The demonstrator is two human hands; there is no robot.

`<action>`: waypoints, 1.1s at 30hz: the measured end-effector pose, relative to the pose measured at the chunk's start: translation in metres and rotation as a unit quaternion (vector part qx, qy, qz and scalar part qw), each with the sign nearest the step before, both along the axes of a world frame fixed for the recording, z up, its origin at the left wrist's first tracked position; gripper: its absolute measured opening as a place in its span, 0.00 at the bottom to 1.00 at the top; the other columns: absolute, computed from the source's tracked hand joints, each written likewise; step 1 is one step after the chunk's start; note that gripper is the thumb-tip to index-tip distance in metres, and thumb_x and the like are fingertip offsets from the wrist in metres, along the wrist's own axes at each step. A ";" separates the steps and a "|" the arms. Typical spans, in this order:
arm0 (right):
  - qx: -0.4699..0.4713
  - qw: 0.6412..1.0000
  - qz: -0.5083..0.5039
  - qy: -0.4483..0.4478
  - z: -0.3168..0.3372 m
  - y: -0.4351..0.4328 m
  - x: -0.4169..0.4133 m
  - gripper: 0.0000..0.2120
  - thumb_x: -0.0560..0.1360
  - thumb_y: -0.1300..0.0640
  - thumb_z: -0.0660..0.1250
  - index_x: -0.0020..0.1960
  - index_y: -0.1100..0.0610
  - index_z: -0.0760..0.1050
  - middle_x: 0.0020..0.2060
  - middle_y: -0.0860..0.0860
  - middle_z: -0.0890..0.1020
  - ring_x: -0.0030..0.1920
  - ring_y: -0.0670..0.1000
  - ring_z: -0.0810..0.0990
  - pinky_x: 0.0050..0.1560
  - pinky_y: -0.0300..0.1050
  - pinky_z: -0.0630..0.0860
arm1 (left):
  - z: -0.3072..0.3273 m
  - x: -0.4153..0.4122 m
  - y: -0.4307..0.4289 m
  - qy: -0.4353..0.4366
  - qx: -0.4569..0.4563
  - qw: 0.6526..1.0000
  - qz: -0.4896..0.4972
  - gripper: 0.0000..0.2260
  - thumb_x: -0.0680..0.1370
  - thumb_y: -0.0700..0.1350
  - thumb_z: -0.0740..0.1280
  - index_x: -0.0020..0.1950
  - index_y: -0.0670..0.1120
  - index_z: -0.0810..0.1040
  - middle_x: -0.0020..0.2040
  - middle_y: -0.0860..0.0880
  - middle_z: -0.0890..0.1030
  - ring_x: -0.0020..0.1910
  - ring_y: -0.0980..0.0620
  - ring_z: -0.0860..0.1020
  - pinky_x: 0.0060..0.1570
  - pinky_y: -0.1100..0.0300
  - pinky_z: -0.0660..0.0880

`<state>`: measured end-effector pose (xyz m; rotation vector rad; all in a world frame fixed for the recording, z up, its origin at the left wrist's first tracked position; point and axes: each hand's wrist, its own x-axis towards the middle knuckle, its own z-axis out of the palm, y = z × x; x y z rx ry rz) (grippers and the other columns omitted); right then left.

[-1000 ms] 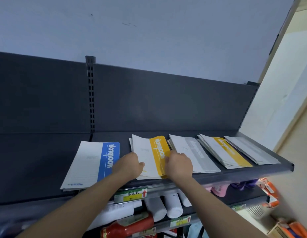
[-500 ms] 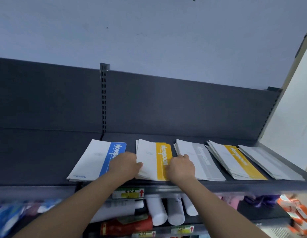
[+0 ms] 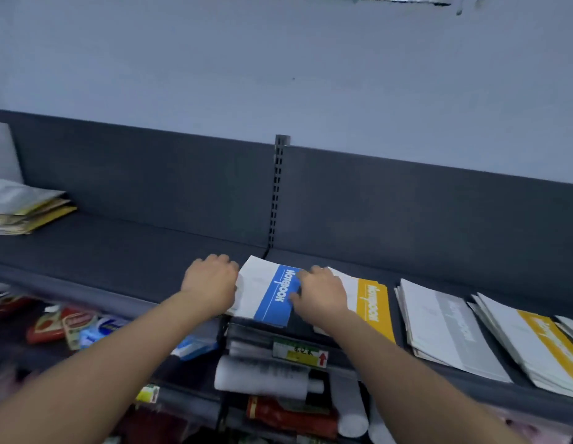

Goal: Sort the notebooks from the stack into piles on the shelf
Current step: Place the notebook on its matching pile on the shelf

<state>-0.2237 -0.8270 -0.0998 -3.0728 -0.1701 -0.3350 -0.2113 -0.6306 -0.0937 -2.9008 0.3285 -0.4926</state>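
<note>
On the shelf (image 3: 150, 251) just below centre, the blue notebook (image 3: 266, 293) lies flat between both hands, likely being squared into its pile. The left hand (image 3: 211, 283) butts its nine-o'clock edge, fingers bent, grip unclear. The right hand (image 3: 320, 294) rests loosely spread fingers on its three-o'clock edge, holding nothing. Toward four o'clock run the sorted piles (image 3: 445, 328); the unsorted stack (image 3: 25, 209) waits at ten o'clock.

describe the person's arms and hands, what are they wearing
Nothing worn shows. The left arm and right arm are bare to the frame edge, with no sleeves. The left hand and right hand show no gloves, rings, watch or bands.
</note>
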 end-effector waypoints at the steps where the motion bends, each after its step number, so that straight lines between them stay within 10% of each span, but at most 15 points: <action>1: -0.002 1.000 0.018 0.005 0.001 0.011 0.002 0.19 0.78 0.49 0.60 0.66 0.55 0.70 0.60 0.55 0.73 0.62 0.57 0.70 0.59 0.49 0.67 | 0.000 -0.002 0.012 -0.001 -0.001 1.000 0.014 0.14 0.79 0.50 0.60 0.62 0.46 0.71 0.60 0.48 0.74 0.62 0.47 0.72 0.56 0.54 0.69; 33: -0.028 0.964 0.260 0.044 0.013 0.410 0.071 0.24 0.78 0.46 0.62 0.71 0.54 0.65 0.66 0.55 0.70 0.67 0.57 0.67 0.66 0.51 0.65 | 0.012 -0.023 0.396 0.006 -0.006 0.972 0.237 0.13 0.77 0.44 0.60 0.61 0.46 0.72 0.58 0.47 0.75 0.59 0.47 0.73 0.53 0.55 0.71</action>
